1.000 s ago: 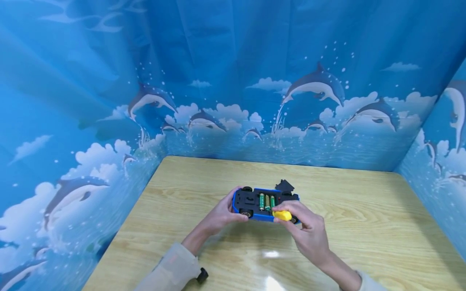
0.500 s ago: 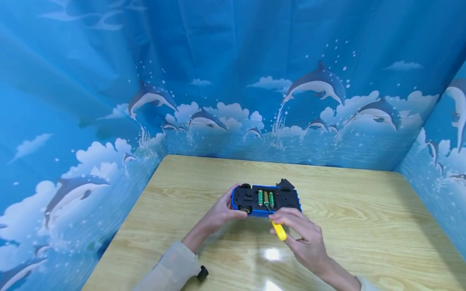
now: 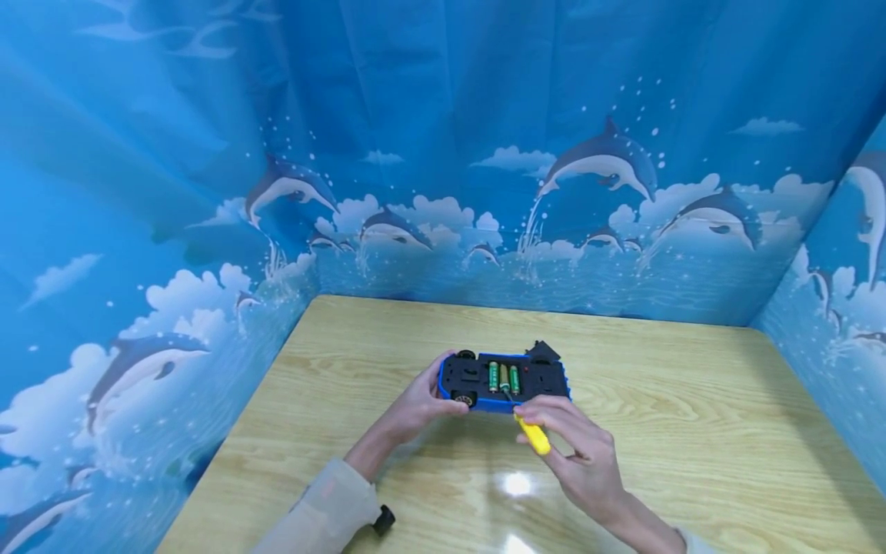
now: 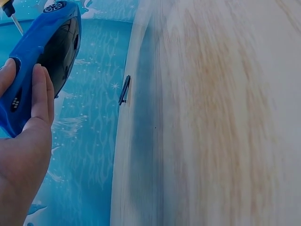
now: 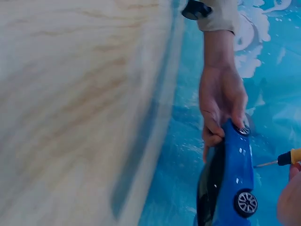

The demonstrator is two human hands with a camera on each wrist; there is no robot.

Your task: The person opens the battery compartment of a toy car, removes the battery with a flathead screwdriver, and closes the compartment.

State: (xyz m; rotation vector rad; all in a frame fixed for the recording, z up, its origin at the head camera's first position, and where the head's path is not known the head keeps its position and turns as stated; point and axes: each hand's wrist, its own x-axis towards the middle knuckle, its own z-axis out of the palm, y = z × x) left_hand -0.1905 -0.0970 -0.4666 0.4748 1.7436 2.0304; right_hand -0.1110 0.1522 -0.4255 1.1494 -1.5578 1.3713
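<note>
Now the yellow-handled screwdriver (image 3: 532, 434) tips nearward, its point at the batteries

From my head feed, the change over the last second is the tool's angle: the handle lay more to the right, and now slants to the near right, baring the slim shaft. The last half second brings only slight shifts. I judge that the work centres on the gold-and-green cylindrical battery (image 3: 504, 377) in the middle, with the new angle giving leverage at its near end. Contact there is too small for me to confirm. All three batteries sit in the bay, so I count none as out.

The glossy blue plastic toy car (image 3: 533, 380) is upside down over the middle of the pale wood-grain table (image 3: 678, 431), black underside facing me. Its bay is open, with a green battery (image 3: 494, 377) on the left and another green battery (image 3: 514, 380) on the right. The wrist views show dark windows and silver-spoked wheels.

My left-side view has the bare left hand (image 3: 420, 404) gripping the car's left end; the bare right hand (image 3: 581, 440) pinches the screwdriver's handle. A flat black piece (image 3: 543, 352) shows just beyond the car's far right edge.
</note>
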